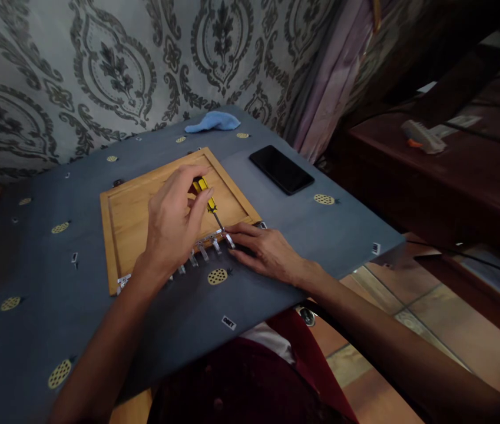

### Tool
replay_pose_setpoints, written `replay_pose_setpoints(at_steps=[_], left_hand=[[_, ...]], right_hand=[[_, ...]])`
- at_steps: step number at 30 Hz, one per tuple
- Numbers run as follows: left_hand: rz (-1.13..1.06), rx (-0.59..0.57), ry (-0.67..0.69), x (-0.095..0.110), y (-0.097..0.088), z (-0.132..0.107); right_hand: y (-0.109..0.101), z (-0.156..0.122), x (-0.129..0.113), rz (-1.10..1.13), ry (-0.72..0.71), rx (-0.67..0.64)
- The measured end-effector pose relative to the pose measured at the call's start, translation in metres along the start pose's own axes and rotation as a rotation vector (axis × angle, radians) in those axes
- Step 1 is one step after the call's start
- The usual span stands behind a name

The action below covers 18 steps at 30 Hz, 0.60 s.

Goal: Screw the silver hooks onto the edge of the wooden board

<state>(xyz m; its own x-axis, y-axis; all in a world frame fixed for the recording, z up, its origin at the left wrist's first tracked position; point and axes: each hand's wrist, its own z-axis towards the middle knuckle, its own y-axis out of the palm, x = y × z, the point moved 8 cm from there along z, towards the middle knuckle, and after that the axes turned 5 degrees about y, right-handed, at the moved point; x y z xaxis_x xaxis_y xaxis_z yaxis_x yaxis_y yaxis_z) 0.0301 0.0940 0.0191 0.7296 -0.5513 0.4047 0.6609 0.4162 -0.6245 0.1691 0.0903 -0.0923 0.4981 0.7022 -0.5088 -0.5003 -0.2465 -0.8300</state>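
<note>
- From where I stand, the left hand (168, 212) has its thumb and fingertips pinched together on a screwdriver (212, 204); the fingers cover part of the yellow-and-black handle.
- The screwdriver leans over the near right part of the board, handle up and away from the person, shaft slanting down toward the right hand (271, 252). Its tip meets the hook rail (204, 254) close to the right hand's fingers — whether it sits in a screw, I can't tell.
- The right hand lies low at the rail's right end, fingers close together and thumb a little apart, with the end hook between them; how firmly they press, I can't make out.
- The rail runs lengthwise along the near edge of the wooden board (132, 227), its silver hooks pointing toward the person. The left wrist and forearm hide its left stretch.
- The board lies flat, a raised rim around its recessed face, part of that covered by the left hand. A metal fitting (123, 282) shows at its near left corner.
- Beyond, on the blue tablecloth (342, 235), a dark-screened phone (281, 169) lies right of the board and a crumpled blue cloth (213, 122) near the wall (161, 70).
- Off right, dark furniture (391, 153) fades into shadow — a pale object (424, 136) with an orange part is too blurred to name.
</note>
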Motion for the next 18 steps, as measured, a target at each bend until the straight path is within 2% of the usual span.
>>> replay_pose_setpoints(at_steps=[14,18], left_hand=[[-0.037,0.045,-0.095,-0.019,-0.001,0.0],[-0.037,0.036,-0.088,-0.018,-0.001,0.0]], right_hand=[[0.0,0.0,0.002,0.004,0.01,0.006],[0.002,0.0,0.003,-0.001,0.016,-0.008]])
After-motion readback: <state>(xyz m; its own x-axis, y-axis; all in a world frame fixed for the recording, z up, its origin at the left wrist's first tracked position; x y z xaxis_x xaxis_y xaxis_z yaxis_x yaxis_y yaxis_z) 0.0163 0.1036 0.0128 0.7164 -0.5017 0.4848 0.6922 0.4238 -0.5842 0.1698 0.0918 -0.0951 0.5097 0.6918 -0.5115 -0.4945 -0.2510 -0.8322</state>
